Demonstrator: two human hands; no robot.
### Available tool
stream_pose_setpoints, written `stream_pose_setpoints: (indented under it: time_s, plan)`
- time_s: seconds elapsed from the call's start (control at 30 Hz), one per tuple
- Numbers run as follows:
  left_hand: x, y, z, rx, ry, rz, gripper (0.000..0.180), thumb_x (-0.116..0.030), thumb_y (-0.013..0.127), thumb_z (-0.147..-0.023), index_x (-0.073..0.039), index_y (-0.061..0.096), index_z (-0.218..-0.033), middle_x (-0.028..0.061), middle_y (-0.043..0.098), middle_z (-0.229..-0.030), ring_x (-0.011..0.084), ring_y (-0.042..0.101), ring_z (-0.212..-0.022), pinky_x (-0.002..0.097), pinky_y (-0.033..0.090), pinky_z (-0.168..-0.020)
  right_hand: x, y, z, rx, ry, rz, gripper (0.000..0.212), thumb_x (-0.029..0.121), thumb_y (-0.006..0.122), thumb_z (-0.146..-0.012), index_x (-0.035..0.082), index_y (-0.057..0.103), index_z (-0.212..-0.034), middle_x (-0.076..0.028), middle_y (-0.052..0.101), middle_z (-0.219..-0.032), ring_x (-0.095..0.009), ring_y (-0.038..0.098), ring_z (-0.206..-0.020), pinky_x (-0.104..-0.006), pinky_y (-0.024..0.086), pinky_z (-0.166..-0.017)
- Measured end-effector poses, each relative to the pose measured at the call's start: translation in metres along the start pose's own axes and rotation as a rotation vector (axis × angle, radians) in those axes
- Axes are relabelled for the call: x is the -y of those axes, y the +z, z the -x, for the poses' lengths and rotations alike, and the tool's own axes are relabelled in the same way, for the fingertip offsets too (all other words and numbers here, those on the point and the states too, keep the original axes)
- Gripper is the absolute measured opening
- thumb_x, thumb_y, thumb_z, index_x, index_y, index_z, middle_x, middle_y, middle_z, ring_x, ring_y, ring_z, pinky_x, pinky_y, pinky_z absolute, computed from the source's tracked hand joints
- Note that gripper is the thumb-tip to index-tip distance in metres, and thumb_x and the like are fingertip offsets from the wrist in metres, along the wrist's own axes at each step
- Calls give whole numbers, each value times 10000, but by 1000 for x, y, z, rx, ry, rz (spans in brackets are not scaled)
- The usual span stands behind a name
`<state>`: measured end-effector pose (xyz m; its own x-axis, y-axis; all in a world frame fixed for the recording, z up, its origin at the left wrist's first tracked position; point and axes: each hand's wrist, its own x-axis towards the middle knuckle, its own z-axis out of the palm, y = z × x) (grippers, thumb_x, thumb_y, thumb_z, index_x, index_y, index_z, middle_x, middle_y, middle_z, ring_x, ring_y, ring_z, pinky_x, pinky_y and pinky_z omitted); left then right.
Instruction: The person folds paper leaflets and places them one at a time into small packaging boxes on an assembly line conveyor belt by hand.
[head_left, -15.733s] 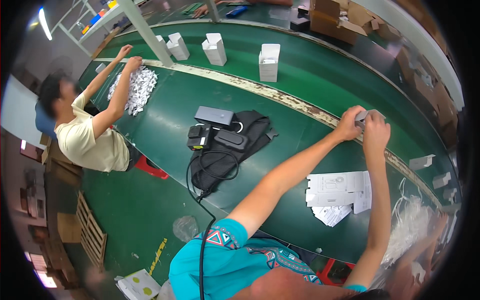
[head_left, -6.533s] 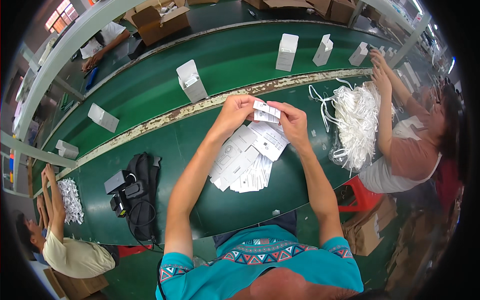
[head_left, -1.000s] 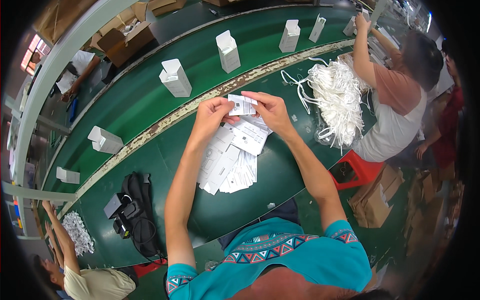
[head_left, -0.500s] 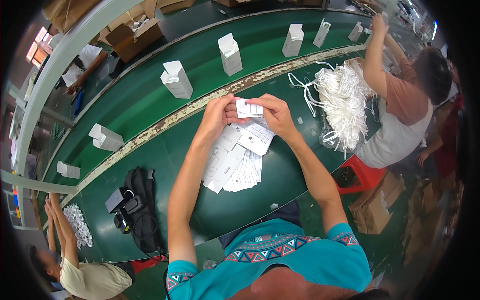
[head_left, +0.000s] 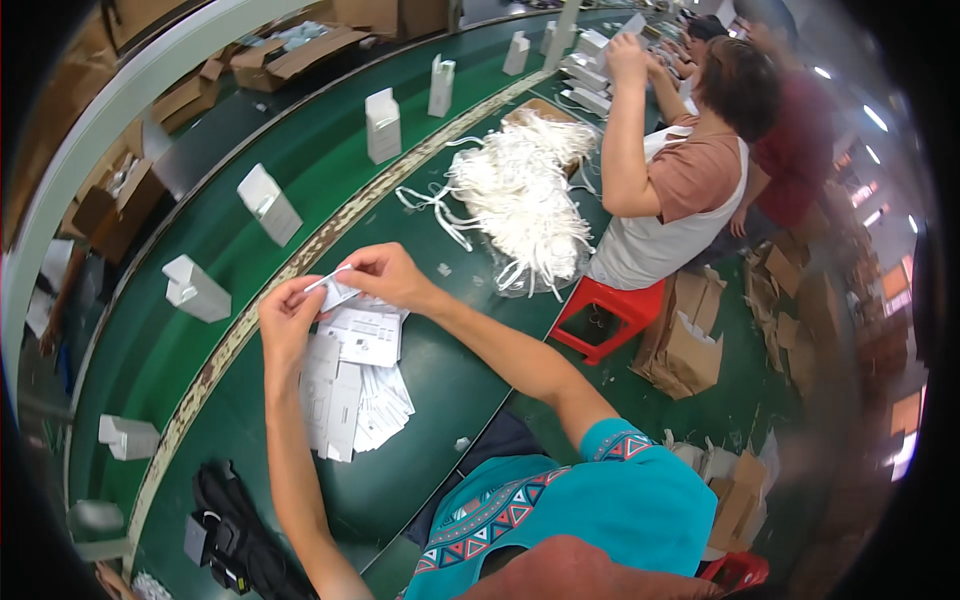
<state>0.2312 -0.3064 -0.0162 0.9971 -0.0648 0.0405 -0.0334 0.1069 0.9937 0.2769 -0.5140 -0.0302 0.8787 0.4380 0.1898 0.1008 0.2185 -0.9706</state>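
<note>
Between my two hands is a small white printed leaflet, tilted so that part of it shows edge-on. My left hand pinches its left end, and my right hand grips the right end between thumb and fingers. Just below the hands, a stack of white printed sheets lies on the green table. Beside it are a larger pale sheet with line drawings and a fanned-out pile of leaflets.
Open white boxes stand spaced along the green conveyor beyond a worn rail. A heap of white cables lies to the right, near a co-worker on a red stool. A black bag with devices sits lower left.
The view has swung right, so the scene shifts left. The leaflet, flat and facing up before, is now tilted, with my fingers pinching both ends. Boxes on the conveyor have shifted in the picture.
</note>
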Motion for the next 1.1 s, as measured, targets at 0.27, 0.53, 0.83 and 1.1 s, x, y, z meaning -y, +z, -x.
stream_pose_setpoints:
  time_s: [0.27, 0.53, 0.83, 1.1]
  plan:
    - [-8, 17, 1, -51, 48, -122, 133, -47, 735, -914, 47, 755, -1007, 43, 722, -826, 76, 639, -718, 216, 494, -640, 8, -6, 4, -16, -65, 63, 156, 133, 732, -948, -3, 763, -1019, -6, 705, -824, -22, 558, -694, -203, 433, -573]
    - [-6, 13, -2, -64, 97, -164, 166, -78, 739, -921, 42, 761, -1034, 57, 733, -845, 86, 654, -718, 232, 523, -640, 5, -8, 2, -46, -65, 66, 171, 141, 741, -944, -10, 756, -1024, -21, 704, -824, -33, 560, -631, -208, 434, -525]
    - [6, 3, -7, -56, 128, -236, 219, -146, 728, -929, 30, 755, -1058, 38, 724, -881, 87, 630, -754, 243, 504, -673, 4, -14, 2, -76, -16, 80, 209, 95, 734, -934, -46, 715, -1088, -81, 734, -905, -93, 668, -692, -224, 546, -611]
    - [11, -4, -9, -50, 111, -44, 260, -123, 684, -974, 66, 698, -1152, 111, 746, -946, 121, 692, -773, 249, 570, -684, -9, -12, -1, -191, -39, 87, 177, 16, 728, -919, -65, 701, -1074, -73, 718, -887, -97, 651, -694, -218, 513, -614]
